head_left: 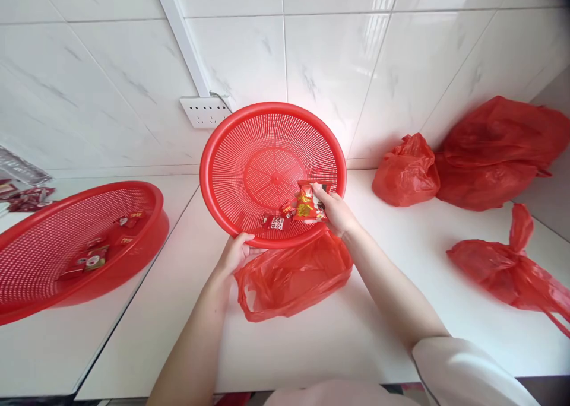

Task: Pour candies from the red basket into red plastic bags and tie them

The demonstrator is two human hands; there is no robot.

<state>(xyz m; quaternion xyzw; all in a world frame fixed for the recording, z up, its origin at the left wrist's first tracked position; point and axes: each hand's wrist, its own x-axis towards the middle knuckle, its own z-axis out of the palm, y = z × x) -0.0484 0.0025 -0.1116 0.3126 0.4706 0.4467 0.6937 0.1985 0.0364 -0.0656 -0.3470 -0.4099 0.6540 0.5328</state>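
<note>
A round red plastic basket (276, 151) with a mesh wall is tilted up toward me. My left hand (238, 253) grips its lower rim, thumb over the edge. Inside the basket's lower right, my right hand (332, 207) pinches a red snack packet (307, 203) with gold and white print. Small red packets (275, 222) lie against the low side of the basket, beside the held one. Directly under the rim, a red plastic bag (294, 281) spreads its mouth open on the white table.
At the left stands another red basket (154, 216) with several small packets in it. Filled red bags (407, 171) sit along the wall at the right, and a tied red bag (494, 269) lies nearer. A power socket strip (205, 112) is on the tiled wall.
</note>
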